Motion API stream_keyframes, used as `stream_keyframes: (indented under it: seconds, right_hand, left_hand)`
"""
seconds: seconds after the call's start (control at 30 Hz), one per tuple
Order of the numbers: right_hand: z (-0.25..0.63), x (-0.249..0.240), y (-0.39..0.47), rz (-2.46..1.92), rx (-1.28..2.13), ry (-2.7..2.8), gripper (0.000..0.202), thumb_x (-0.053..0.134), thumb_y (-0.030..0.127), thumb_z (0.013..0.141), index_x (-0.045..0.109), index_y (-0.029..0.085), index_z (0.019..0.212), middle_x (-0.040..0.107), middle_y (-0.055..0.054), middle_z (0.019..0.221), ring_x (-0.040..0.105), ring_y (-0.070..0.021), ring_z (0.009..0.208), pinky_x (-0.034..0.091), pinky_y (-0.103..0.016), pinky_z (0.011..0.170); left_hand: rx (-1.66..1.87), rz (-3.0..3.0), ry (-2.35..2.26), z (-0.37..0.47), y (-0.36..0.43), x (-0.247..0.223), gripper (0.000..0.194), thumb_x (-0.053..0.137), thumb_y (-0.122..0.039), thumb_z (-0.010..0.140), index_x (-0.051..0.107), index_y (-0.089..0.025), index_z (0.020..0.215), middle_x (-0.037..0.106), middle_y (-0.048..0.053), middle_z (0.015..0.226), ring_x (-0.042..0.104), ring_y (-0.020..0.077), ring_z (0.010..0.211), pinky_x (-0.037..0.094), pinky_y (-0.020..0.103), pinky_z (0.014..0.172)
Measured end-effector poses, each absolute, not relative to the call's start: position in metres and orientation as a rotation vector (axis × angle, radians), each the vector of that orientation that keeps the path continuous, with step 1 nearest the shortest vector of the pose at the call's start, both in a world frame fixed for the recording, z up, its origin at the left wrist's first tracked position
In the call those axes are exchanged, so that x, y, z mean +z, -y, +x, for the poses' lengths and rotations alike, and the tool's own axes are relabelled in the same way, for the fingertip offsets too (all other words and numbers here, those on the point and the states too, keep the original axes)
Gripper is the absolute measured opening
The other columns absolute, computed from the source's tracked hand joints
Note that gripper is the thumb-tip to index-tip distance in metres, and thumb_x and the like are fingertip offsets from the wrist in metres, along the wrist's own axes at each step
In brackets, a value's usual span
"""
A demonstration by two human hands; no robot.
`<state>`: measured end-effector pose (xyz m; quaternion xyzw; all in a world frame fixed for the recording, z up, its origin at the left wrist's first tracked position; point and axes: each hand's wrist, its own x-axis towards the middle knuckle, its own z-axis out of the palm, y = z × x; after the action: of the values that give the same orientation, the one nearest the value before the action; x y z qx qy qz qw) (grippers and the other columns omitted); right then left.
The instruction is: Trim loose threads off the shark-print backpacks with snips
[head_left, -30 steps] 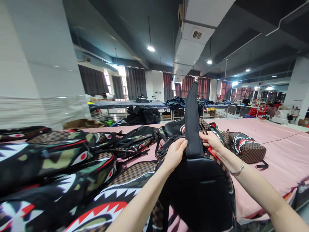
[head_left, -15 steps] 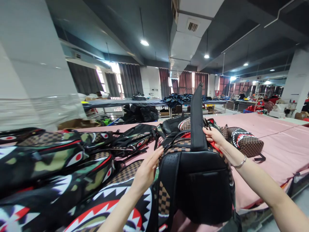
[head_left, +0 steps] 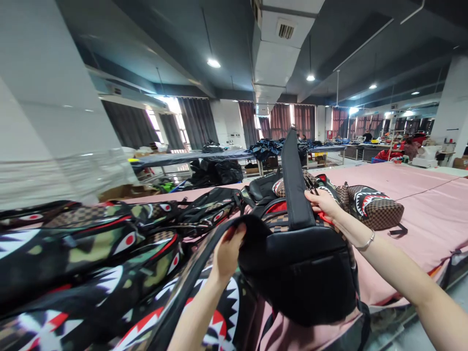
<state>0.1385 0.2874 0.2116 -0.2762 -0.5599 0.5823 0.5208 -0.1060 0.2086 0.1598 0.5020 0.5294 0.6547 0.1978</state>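
Observation:
A backpack (head_left: 307, 273) stands in front of me with its black padded back panel facing me; brown checkered fabric shows along its top. My left hand (head_left: 228, 251) is closed around one black shoulder strap (head_left: 256, 231), which it holds out to the left of the bag. The other shoulder strap (head_left: 293, 190) sticks straight up from the bag's top. At that strap's right edge, the fingers of my right hand (head_left: 323, 202) are closed on it, beside some red trim. A bracelet circles the right wrist.
Camouflage backpacks with shark-mouth prints (head_left: 91, 248) are heaped on the left. A checkered shark backpack (head_left: 380, 204) lies to the right on the pink table cover (head_left: 420, 195). Farther off are a table with blue-black fabric (head_left: 268, 148), a sewing machine (head_left: 427, 156) and people.
My left hand has taken hold of the left shoulder strap and pulled it up and outward, away from the back panel. My right hand stays at the upright strap. The view has shifted slightly.

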Motion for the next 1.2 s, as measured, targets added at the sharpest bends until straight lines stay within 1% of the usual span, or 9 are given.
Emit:
stream_keyframes:
  seconds: [0.2, 0.3, 0.4, 0.63, 0.8, 0.9, 0.97, 1.07, 1.2]
  right_hand:
    - [0.133, 0.210, -0.300, -0.706, 1.376, 1.344, 0.049, 0.079, 0.041, 0.049, 0.035, 0.019, 0.057, 0.027, 0.013, 0.043, 0.019, 0.0006, 0.035, 0.011, -0.014, 0.032]
    - [0.132, 0.208, -0.304, -0.698, 1.396, 1.368, 0.049, 0.078, 0.041, 0.050, 0.035, 0.020, 0.058, 0.026, 0.013, 0.042, 0.017, 0.0004, 0.034, 0.009, -0.015, 0.032]
    - [0.132, 0.207, -0.304, -0.697, 1.409, 1.390, 0.048, 0.077, 0.043, 0.050, 0.036, 0.020, 0.058, 0.027, 0.013, 0.042, 0.017, 0.0003, 0.034, 0.009, -0.015, 0.032]
    - [0.134, 0.205, -0.305, -0.705, 1.413, 1.387, 0.053, 0.080, 0.047, 0.045, 0.037, 0.019, 0.058, 0.026, 0.013, 0.045, 0.017, 0.0013, 0.036, 0.009, -0.015, 0.033]
    - [0.137, 0.201, -0.308, -0.740, 1.368, 1.406, 0.055, 0.079, 0.049, 0.045, 0.034, 0.019, 0.057, 0.025, 0.013, 0.045, 0.017, 0.0012, 0.036, 0.010, -0.015, 0.034]
    - [0.141, 0.198, -0.311, -0.773, 1.313, 1.428, 0.053, 0.076, 0.051, 0.049, 0.034, 0.020, 0.059, 0.025, 0.013, 0.045, 0.017, 0.0005, 0.036, 0.010, -0.015, 0.034]
    - [0.144, 0.195, -0.313, -0.792, 1.283, 1.445, 0.052, 0.075, 0.051, 0.051, 0.034, 0.020, 0.060, 0.026, 0.013, 0.045, 0.019, 0.0001, 0.037, 0.012, -0.015, 0.035]
    - [0.148, 0.193, -0.314, -0.822, 1.260, 1.457, 0.050, 0.073, 0.051, 0.052, 0.035, 0.020, 0.062, 0.027, 0.012, 0.046, 0.021, -0.0004, 0.037, 0.015, -0.015, 0.035]
    - [0.153, 0.192, -0.312, -0.827, 1.242, 1.459, 0.050, 0.072, 0.052, 0.053, 0.035, 0.020, 0.062, 0.026, 0.012, 0.045, 0.019, -0.0006, 0.035, 0.014, -0.016, 0.033]
  left_hand:
    - [1.486, 1.181, -1.321, -0.108, -0.228, 0.179, 0.046, 0.070, -0.057, 0.051, 0.053, -0.015, 0.059, 0.046, -0.004, 0.043, 0.045, 0.0107, 0.040, 0.031, 0.023, 0.040]
    - [1.416, 1.173, -1.295, -0.110, -0.225, 0.181, 0.047, 0.069, -0.057, 0.054, 0.043, -0.017, 0.052, 0.036, -0.008, 0.039, 0.031, 0.0047, 0.033, 0.019, 0.020, 0.037]
    - [1.446, 1.168, -1.284, -0.109, -0.221, 0.179, 0.050, 0.067, -0.058, 0.055, 0.038, -0.018, 0.052, 0.032, -0.009, 0.041, 0.026, 0.0030, 0.034, 0.015, 0.019, 0.038]
    - [1.568, 1.213, -1.263, -0.103, -0.218, 0.169, 0.045, 0.065, -0.057, 0.059, 0.053, -0.015, 0.067, 0.047, -0.005, 0.049, 0.036, 0.0061, 0.040, 0.023, 0.020, 0.041]
    - [1.715, 1.303, -1.325, -0.097, -0.215, 0.159, 0.039, 0.057, -0.053, 0.071, 0.055, -0.014, 0.076, 0.052, -0.002, 0.059, 0.045, 0.0088, 0.050, 0.034, 0.021, 0.048]
    - [1.928, 1.408, -1.421, -0.090, -0.207, 0.152, 0.041, 0.053, -0.045, 0.078, 0.050, -0.018, 0.110, 0.061, 0.004, 0.087, 0.056, 0.0126, 0.070, 0.045, 0.025, 0.063]
    - [2.032, 1.541, -1.416, -0.086, -0.201, 0.149, 0.044, 0.052, -0.040, 0.080, 0.046, -0.023, 0.120, 0.054, 0.009, 0.115, 0.058, 0.0149, 0.087, 0.047, 0.028, 0.075]
    - [2.002, 1.834, -1.445, -0.083, -0.195, 0.146, 0.028, 0.056, -0.038, 0.079, 0.061, -0.024, 0.103, 0.048, 0.008, 0.125, 0.056, 0.0188, 0.101, 0.048, 0.031, 0.081]
    - [2.003, 2.263, -1.559, -0.083, -0.197, 0.147, 0.013, 0.061, -0.030, 0.078, 0.068, -0.025, 0.088, 0.064, 0.004, 0.099, 0.057, 0.0182, 0.093, 0.047, 0.034, 0.083]
